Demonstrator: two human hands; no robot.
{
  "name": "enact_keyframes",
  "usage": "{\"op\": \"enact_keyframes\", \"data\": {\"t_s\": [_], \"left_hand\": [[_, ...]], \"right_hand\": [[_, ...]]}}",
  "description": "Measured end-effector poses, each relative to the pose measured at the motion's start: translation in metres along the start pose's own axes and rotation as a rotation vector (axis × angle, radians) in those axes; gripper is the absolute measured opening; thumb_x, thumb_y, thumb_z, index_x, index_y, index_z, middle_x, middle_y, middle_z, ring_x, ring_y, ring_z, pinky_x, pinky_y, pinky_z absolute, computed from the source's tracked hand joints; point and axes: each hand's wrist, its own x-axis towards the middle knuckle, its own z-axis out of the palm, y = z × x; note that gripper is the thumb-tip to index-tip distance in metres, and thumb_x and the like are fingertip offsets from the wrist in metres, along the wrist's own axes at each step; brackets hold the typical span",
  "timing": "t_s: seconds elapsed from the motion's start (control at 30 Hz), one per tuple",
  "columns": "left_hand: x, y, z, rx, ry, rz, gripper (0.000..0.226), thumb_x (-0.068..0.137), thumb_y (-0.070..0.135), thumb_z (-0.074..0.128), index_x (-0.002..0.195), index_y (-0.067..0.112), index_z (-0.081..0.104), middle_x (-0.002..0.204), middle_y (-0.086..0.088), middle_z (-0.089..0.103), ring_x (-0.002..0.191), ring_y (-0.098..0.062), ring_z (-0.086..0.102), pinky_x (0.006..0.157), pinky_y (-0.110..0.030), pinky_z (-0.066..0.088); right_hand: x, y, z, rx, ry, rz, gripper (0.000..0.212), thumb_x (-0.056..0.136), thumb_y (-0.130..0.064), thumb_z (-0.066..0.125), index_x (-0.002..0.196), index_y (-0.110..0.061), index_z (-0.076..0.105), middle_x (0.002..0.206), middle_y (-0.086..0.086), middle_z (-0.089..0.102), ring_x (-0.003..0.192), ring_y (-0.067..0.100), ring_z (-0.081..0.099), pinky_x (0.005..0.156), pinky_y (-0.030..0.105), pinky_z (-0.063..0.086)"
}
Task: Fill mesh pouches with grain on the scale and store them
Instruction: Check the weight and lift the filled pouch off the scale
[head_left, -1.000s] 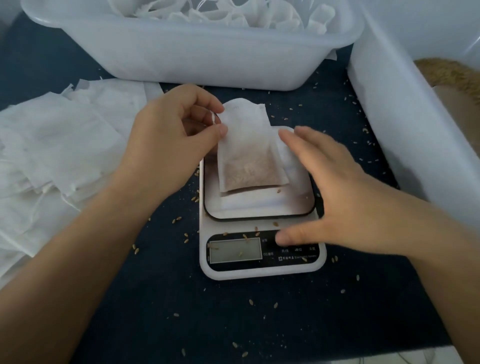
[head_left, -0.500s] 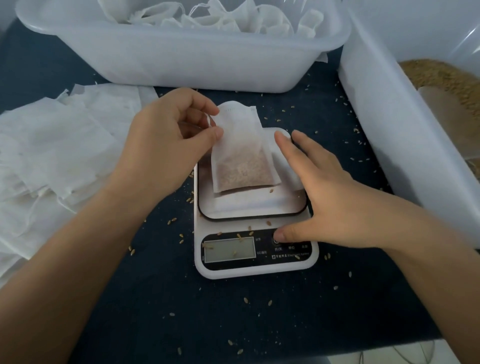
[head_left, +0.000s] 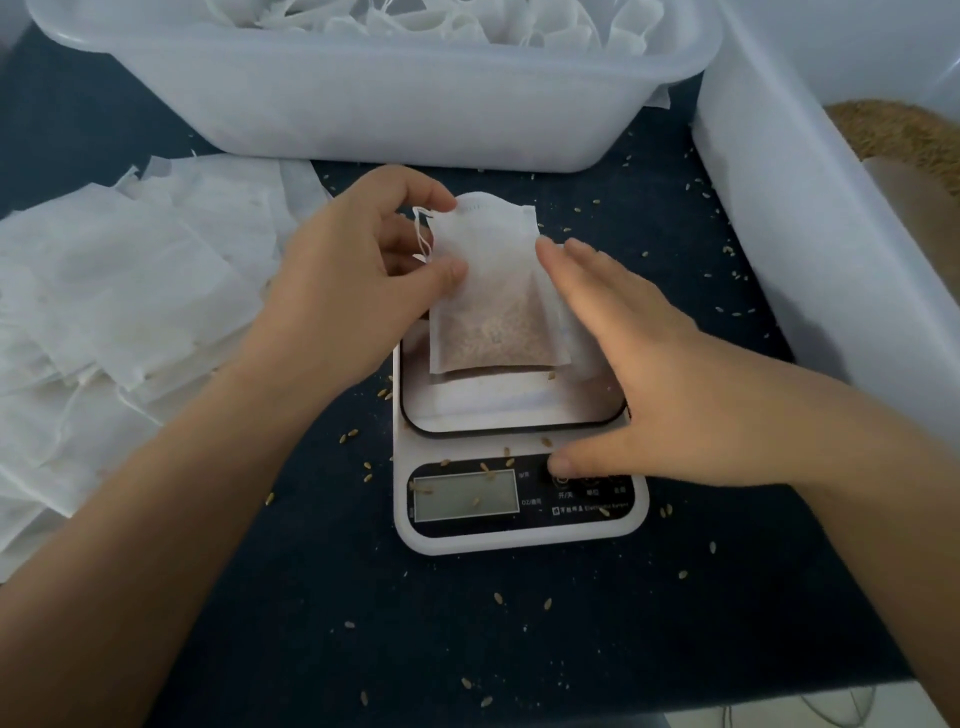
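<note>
A white mesh pouch (head_left: 493, 306) with brown grain in its lower half hangs just above the platform of a white kitchen scale (head_left: 519, 525). My left hand (head_left: 358, 291) pinches the pouch's upper left edge between thumb and fingers, by its drawstring. To the right, my right hand (head_left: 644, 374) lies flat with straight fingers against the pouch's right side, its thumb resting near the scale's buttons. Another white pouch lies flat on the platform (head_left: 498, 410) underneath.
A stack of empty white pouches (head_left: 119, 312) lies at the left. A white tub (head_left: 395, 104) of filled pouches stands at the back. A large white bin (head_left: 810, 249) holding grain (head_left: 904, 135) borders the right. Loose grains dot the dark cloth (head_left: 467, 639).
My left hand has lifted the pouch slightly up off the platform. My right hand's fingers have moved in against the pouch's right side.
</note>
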Motion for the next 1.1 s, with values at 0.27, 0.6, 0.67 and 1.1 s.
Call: {"op": "enact_keyframes", "data": {"t_s": [0.27, 0.6, 0.67, 1.1], "left_hand": [[-0.002, -0.001, -0.003, -0.048, -0.021, 0.082, 0.029, 0.083, 0.009, 0.068, 0.091, 0.036, 0.060, 0.079, 0.005, 0.057, 0.063, 0.001, 0.057, 0.055, -0.009, 0.044], [-0.004, 0.000, -0.004, -0.153, -0.023, 0.081, 0.020, 0.078, 0.019, 0.072, 0.085, 0.031, 0.058, 0.081, 0.006, 0.059, 0.068, -0.007, 0.062, 0.065, -0.023, 0.053], [-0.004, 0.000, -0.004, -0.164, -0.015, 0.060, 0.026, 0.077, 0.020, 0.075, 0.087, 0.032, 0.054, 0.083, 0.005, 0.061, 0.069, -0.012, 0.065, 0.065, -0.026, 0.055], [-0.004, -0.001, -0.001, 0.013, 0.065, 0.064, 0.045, 0.075, 0.022, 0.076, 0.111, 0.032, 0.051, 0.074, 0.008, 0.064, 0.063, 0.002, 0.058, 0.064, -0.016, 0.050]], "right_hand": [[0.025, -0.007, -0.002, 0.494, 0.397, 0.024, 0.092, 0.074, -0.051, 0.065, 0.150, -0.035, 0.016, 0.139, -0.021, 0.044, 0.112, -0.014, 0.039, 0.079, 0.003, 0.030], [0.042, -0.007, -0.004, 0.551, 0.479, 0.039, 0.079, 0.078, -0.030, 0.075, 0.145, -0.033, 0.033, 0.099, -0.017, 0.064, 0.088, -0.009, 0.060, 0.075, 0.007, 0.048], [0.043, -0.006, -0.005, 0.567, 0.499, 0.032, 0.074, 0.079, -0.026, 0.075, 0.142, -0.032, 0.038, 0.097, -0.014, 0.067, 0.087, -0.006, 0.062, 0.077, 0.011, 0.051], [0.047, -0.001, -0.005, 0.543, 0.530, 0.012, 0.062, 0.078, -0.022, 0.076, 0.132, -0.030, 0.049, 0.091, -0.011, 0.067, 0.075, -0.008, 0.060, 0.072, 0.009, 0.048]]}}
